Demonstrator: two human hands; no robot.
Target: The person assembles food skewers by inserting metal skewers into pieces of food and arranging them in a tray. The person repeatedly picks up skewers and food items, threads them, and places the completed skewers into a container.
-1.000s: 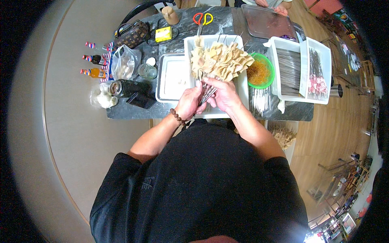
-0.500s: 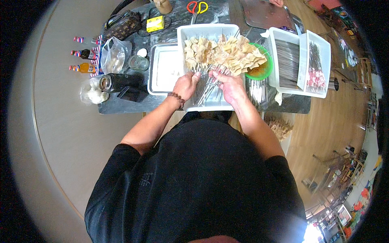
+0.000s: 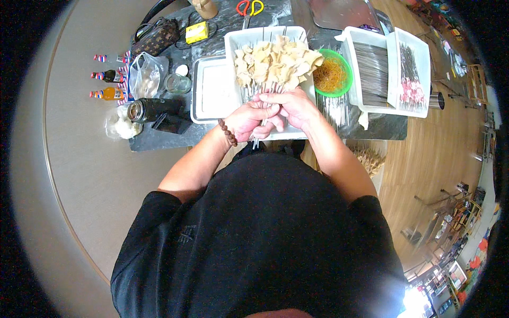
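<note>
Both hands meet over the near edge of the white tray (image 3: 233, 40); the left hand (image 3: 249, 119) and the right hand (image 3: 291, 106) close together round a bundle of thin metal skewers (image 3: 260, 95), fingers wrapped tight on the bare stems; the pale tofu pieces (image 3: 275, 61) threaded on the far ends fan out over the middle of that tray; a beaded bracelet (image 3: 229, 132) sits on the left wrist. Left of the tray lies an empty metal pan (image 3: 212, 87), and further left a dark flask (image 3: 151, 109) and small bottles (image 3: 108, 77); right of the tray stands a green bowl (image 3: 331, 74) of orange shreds, then a white box of bare skewers (image 3: 371, 69); beyond it lie red scissors (image 3: 249, 8). I judge the skewers stiff, light and slippery when bunched, with sharp tips; the tofu looks soft and easily torn, so the hold belongs on the bare stems, not the food.
</note>
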